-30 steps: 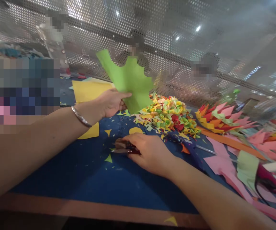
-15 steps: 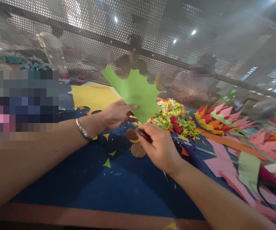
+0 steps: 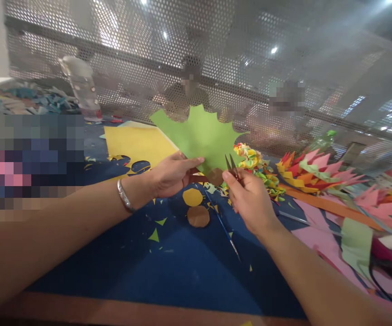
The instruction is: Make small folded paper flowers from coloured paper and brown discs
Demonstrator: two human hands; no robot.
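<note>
The right hand [image 3: 250, 199], closed round scissors [image 3: 231, 165] with parted blades, has risen from the desk [image 3: 114, 271] to the green paper's [image 3: 205, 136] right side, putting the blades within cutting reach. The left hand [image 3: 171, 175] still pinches that paper above the desk. A yellow disc [image 3: 192, 197], brown disc [image 3: 198, 217] and slim blue tool [image 3: 222, 218], largely hidden a second ago, now show.

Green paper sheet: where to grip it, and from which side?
Likely best: pinch the green paper sheet by its lower-left edge, from the left, thumb on the near face, as the left hand does. That part sits clear of the scalloped top and of the open scissors in the right hand at the sheet's lower right.
</note>
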